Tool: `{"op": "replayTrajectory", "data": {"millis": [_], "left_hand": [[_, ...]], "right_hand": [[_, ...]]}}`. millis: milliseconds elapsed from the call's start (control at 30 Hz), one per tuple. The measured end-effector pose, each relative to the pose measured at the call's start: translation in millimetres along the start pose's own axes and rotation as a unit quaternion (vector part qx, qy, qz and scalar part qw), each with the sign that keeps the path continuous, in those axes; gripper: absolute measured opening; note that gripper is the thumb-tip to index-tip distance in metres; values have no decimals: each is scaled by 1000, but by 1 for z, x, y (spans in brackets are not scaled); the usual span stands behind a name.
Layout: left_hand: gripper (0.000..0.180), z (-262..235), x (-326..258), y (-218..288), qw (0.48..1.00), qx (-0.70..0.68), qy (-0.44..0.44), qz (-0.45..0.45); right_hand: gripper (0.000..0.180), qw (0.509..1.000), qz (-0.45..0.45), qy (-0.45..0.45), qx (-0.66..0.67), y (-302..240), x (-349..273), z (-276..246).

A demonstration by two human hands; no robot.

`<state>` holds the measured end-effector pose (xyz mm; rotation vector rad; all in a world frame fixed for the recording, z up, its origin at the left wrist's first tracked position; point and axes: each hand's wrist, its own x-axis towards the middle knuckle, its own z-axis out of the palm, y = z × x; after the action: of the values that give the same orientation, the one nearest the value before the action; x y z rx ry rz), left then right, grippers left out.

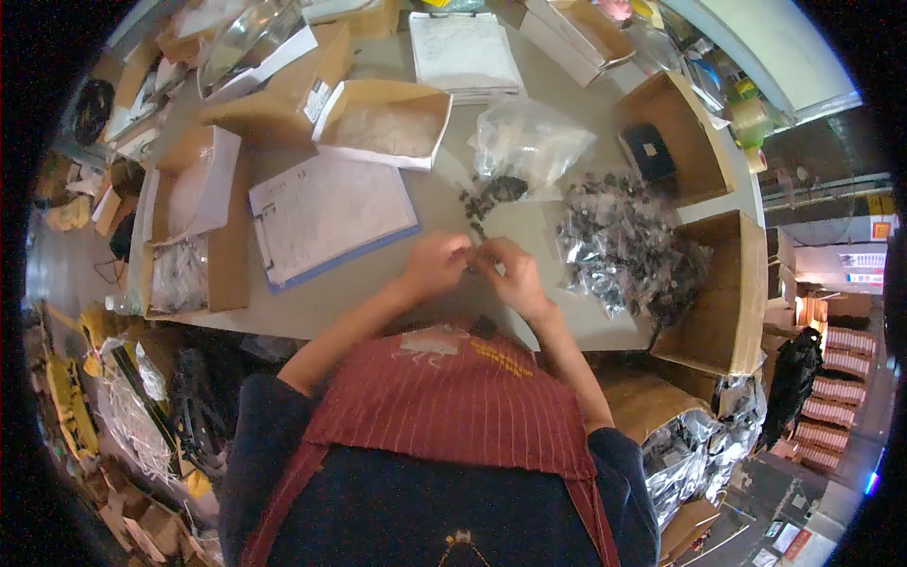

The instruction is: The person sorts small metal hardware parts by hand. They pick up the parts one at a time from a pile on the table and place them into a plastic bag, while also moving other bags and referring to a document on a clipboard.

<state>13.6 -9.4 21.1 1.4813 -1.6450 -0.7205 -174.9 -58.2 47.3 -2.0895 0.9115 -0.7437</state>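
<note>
My left hand (436, 264) and my right hand (507, 271) meet over the grey table (378, 293), fingertips pinched together on a small dark part (475, 257) between them. Just beyond the fingers lies a small heap of loose dark parts (491, 194). To the right spreads a pile of small clear bags with dark parts (624, 250). A crumpled clear plastic bag (534, 142) sits behind the loose heap.
A clipboard with a paper form (326, 213) lies left of my hands. Open cardboard boxes (387, 118) ring the table; one at the right edge (723, 298) adjoins the bagged parts. Another paper pad (463, 52) lies far back. More filled bags (680, 454) sit low right.
</note>
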Motion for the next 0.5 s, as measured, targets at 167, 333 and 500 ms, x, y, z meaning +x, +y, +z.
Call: {"op": "replayTrajectory", "data": {"millis": [167, 333, 500], "left_hand": [[11, -6, 22, 2, 992, 34, 51, 111], [18, -32, 80, 17, 999, 24, -6, 43], [40, -84, 182, -55, 966, 179, 180, -45]], "right_hand": [[9, 998, 43, -8, 50, -5, 6, -10], [2, 947, 180, 50, 261, -6, 15, -41], [4, 817, 98, 422, 381, -6, 15, -84]]}}
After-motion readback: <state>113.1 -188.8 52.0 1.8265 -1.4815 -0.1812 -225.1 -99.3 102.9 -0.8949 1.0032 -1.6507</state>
